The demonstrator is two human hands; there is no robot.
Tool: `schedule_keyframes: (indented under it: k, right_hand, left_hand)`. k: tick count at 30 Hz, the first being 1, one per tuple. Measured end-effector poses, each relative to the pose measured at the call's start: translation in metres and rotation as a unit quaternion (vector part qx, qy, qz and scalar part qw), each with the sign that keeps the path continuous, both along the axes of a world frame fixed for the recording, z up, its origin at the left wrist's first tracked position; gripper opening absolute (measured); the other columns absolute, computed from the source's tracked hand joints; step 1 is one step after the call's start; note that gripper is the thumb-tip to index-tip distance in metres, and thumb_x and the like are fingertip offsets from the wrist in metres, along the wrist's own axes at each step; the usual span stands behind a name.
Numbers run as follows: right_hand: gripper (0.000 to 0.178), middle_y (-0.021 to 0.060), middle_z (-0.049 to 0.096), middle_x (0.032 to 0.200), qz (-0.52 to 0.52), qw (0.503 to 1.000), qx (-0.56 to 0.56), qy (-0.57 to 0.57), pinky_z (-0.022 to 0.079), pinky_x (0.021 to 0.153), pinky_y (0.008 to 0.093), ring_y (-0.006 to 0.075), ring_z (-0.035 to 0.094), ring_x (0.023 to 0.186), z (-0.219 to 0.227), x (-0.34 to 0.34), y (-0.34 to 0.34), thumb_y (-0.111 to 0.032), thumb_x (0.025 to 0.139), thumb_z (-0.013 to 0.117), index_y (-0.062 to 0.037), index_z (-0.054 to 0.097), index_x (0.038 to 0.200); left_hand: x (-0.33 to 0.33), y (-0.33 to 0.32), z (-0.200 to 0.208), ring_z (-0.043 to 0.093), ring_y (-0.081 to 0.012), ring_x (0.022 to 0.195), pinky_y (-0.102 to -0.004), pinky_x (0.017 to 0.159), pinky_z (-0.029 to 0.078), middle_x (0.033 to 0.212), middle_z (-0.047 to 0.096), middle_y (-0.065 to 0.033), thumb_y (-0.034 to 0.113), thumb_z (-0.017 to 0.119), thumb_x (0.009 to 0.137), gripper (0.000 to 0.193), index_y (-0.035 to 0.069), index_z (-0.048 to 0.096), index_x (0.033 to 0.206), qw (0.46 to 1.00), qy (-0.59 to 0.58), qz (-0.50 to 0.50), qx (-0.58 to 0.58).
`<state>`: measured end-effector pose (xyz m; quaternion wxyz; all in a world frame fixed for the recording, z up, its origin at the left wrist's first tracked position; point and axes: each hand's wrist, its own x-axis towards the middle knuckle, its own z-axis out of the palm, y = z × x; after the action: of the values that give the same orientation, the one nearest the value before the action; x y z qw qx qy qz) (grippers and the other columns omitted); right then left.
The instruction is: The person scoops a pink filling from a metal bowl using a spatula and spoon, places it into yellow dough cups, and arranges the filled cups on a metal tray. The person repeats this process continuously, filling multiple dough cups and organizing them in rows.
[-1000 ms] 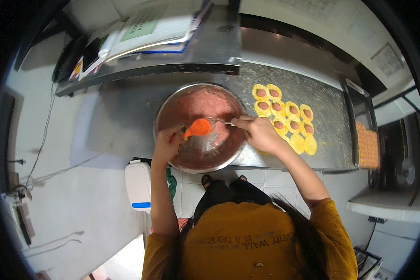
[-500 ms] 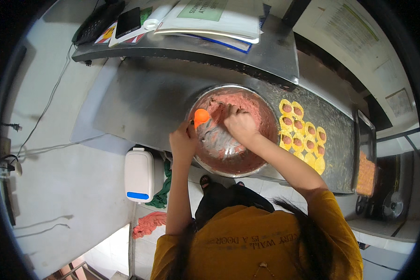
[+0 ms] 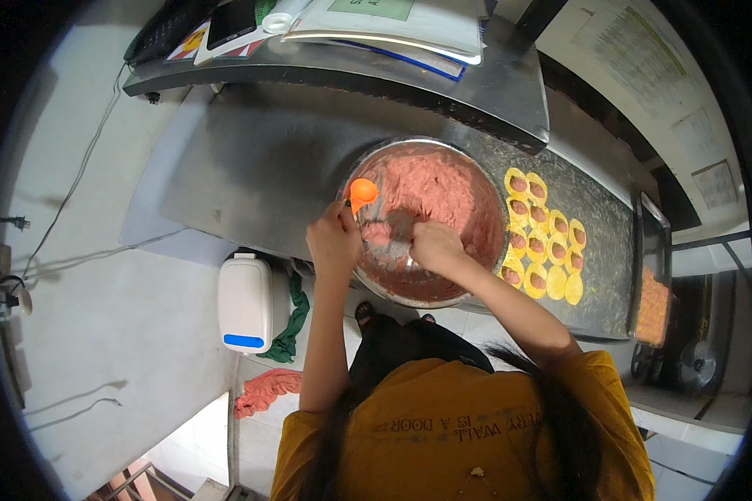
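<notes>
A large steel bowl (image 3: 493, 185) holds pink ground meat (image 3: 433, 185), heaped on its far side and smeared thinly on the near wall. At the bowl's left rim my left hand (image 3: 336, 238) is closed round the handle of an orange measuring scoop (image 3: 363, 192), whose round cup hangs over the bowl. Inside the bowl my right hand (image 3: 437, 248) grips a flat metal utensil (image 3: 402, 222); its exact kind is partly hidden by my fingers. A lump of meat (image 3: 378, 232) lies between the utensil and my left hand.
Right of the bowl, yellow round wrappers (image 3: 557, 250), most topped with meat, lie on the metal table (image 3: 251, 179). A tray (image 3: 653, 250) stands beyond them. The shelf (image 3: 510, 79) behind bears papers (image 3: 393, 29) and a phone (image 3: 230, 25). A white bin (image 3: 245, 305) stands below left.
My right hand has moved nearer to me within the bowl, uncovering the meat on the far side. My left hand still holds the scoop at the rim. The view has shifted slightly.
</notes>
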<state>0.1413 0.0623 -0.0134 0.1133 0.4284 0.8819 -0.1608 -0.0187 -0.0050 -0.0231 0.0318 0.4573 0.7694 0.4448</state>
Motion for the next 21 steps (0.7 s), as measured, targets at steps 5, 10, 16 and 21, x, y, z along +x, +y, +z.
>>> schedule_keyframes:
  k: [5,10,16,21]
  right_hand:
    - [0.028,0.0193,0.064,0.093,-0.175,0.913,-0.273,0.247,0.048,0.072,0.0337,0.0308,0.062,0.079,-0.004,0.050,0.021,-0.004,0.073,0.050,-0.0037,0.066,0.097]
    - [0.030,0.0131,0.064,0.079,-0.160,0.908,-0.099,0.374,0.045,0.059,0.0269,0.0196,0.059,0.065,0.033,0.072,0.010,0.003,0.076,0.048,-0.0024,0.064,0.101]
    - [0.055,0.0080,0.052,0.084,0.079,0.921,0.299,0.236,0.049,0.054,0.0326,0.0226,0.058,0.063,0.031,0.074,-0.012,-0.005,0.064,0.055,-0.0053,0.051,0.119]
    - [0.053,0.0073,0.050,0.080,0.055,0.915,0.330,0.224,0.048,0.051,0.0320,0.0206,0.056,0.062,0.046,0.089,-0.021,-0.006,0.067,0.053,-0.0037,0.050,0.119]
  left_hand:
    - [-0.010,-0.006,0.014,0.055,-0.0365,0.051,-0.0393,0.046,0.040,0.057,0.052,-0.0207,0.008,0.053,0.078,0.017,-0.002,0.053,0.065,0.998,-0.052,-0.026,-0.001]
    - [0.000,-0.004,0.022,0.055,-0.0357,0.054,-0.0379,0.051,0.042,0.061,0.054,-0.0229,0.012,0.053,0.078,0.019,-0.005,0.057,0.071,0.985,-0.149,-0.059,-0.069]
    - [0.013,0.006,0.030,0.055,-0.0257,0.054,-0.0351,0.054,0.042,0.060,0.055,-0.0195,0.015,0.053,0.079,0.023,-0.007,0.059,0.079,0.959,-0.264,-0.073,-0.076]
    - [0.013,0.002,0.038,0.050,-0.0154,0.059,-0.0324,0.057,0.041,0.063,0.055,-0.0109,0.015,0.053,0.080,0.024,-0.008,0.058,0.078,0.925,-0.360,-0.063,-0.102]
